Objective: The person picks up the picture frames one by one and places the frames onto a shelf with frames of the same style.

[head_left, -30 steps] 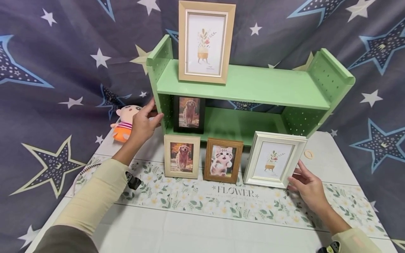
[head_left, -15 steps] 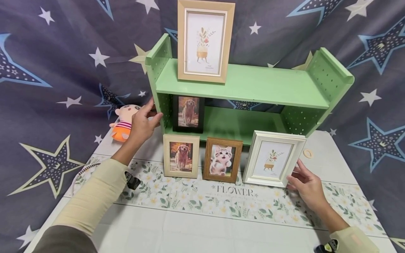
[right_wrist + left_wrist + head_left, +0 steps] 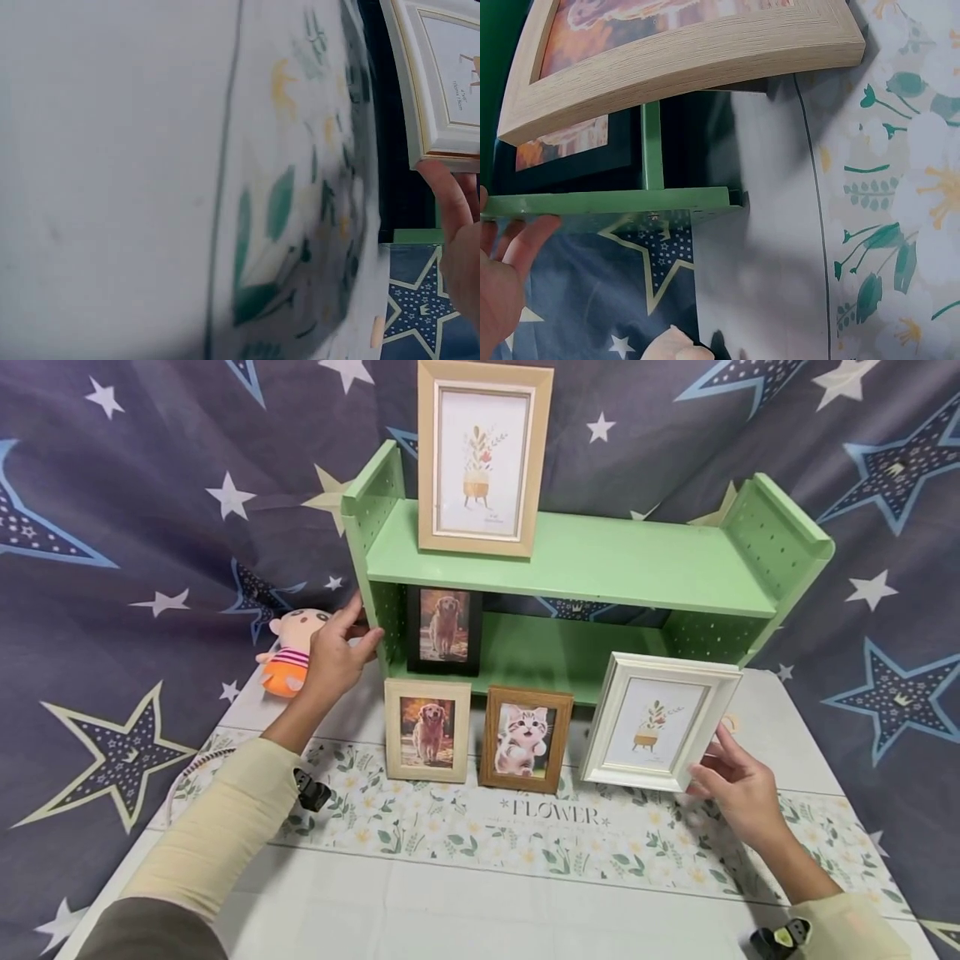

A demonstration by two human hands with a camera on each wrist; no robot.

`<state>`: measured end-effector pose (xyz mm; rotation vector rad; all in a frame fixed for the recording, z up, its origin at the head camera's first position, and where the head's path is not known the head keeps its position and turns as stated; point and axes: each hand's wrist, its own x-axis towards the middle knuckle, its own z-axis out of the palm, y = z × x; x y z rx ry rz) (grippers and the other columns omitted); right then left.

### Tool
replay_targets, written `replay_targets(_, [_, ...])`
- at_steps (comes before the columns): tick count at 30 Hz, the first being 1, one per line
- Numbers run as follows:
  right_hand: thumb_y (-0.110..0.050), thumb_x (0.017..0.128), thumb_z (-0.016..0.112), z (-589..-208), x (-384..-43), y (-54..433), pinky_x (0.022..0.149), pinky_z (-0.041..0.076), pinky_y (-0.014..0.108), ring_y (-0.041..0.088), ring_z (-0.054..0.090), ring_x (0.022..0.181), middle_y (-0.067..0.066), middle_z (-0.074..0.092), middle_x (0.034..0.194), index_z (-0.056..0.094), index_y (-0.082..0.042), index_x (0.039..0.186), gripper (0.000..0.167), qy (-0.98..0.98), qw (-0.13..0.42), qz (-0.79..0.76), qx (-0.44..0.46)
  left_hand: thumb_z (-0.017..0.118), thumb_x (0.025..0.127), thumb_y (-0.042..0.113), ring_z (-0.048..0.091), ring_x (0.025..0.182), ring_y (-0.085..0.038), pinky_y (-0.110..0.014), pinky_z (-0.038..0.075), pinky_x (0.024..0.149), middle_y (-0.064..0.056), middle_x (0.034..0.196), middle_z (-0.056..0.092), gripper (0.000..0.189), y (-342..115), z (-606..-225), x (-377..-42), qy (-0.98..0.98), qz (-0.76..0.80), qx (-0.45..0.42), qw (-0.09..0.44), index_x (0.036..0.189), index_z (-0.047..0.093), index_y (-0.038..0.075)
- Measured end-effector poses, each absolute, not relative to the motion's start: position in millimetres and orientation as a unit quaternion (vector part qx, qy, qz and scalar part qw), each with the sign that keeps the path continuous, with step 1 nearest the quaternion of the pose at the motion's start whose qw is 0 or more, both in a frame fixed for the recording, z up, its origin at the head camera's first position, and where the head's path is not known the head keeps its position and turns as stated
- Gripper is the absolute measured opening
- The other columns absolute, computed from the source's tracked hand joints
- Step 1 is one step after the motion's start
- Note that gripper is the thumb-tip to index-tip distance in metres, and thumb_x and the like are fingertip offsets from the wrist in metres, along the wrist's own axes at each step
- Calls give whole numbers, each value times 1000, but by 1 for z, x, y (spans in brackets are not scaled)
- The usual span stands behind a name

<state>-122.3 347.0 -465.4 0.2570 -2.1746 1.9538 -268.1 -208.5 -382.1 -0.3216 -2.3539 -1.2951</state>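
My right hand (image 3: pixel 746 793) holds a white picture frame (image 3: pixel 660 724) by its lower right edge. The frame bears a potted-plant print and is tilted, raised a little off the table in front of the shelf. My left hand (image 3: pixel 337 656) grips the left side panel of a green two-tier shelf (image 3: pixel 637 564), its thumb by the front edge. In the left wrist view the fingers (image 3: pixel 534 241) meet that panel. A light wood frame (image 3: pixel 429 772) with a dog photo and a brown frame (image 3: pixel 525 783) with a kitten picture stand on the table before the shelf.
A beige frame (image 3: pixel 476 545) stands on the upper tier, and a black frame (image 3: pixel 444 667) with a dog photo on the lower one. A plush toy (image 3: pixel 287 660) sits left of the shelf. A starred cloth (image 3: pixel 180 435) hangs behind the white table (image 3: pixel 420 910).
My right hand has lifted the white picture frame slightly up and to the right; before, it stood lower, at the table. The left hand keeps its place on the shelf.
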Motion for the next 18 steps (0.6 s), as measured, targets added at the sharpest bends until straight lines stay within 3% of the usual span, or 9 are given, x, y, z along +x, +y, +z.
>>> replay_targets(11, [13, 93, 63, -461, -117, 349, 66, 66, 28, -1, 70, 98, -17, 68, 120, 26, -9, 161, 81, -758, 102, 637, 97, 71, 94, 4, 71, 107, -40, 2, 51, 62, -26, 123, 62, 73, -212, -392, -261, -853, -458, -118, 220, 157, 40, 22])
replay_targets(18, [13, 93, 63, -434, -123, 353, 65, 66, 26, -3, 70, 96, -20, 68, 120, 30, -11, 161, 79, -770, 128, 616, 107, 71, 95, 7, 71, 108, -39, 3, 50, 63, -24, 125, 62, 72, -209, -388, -267, -854, -450, -124, 231, 158, 39, 21])
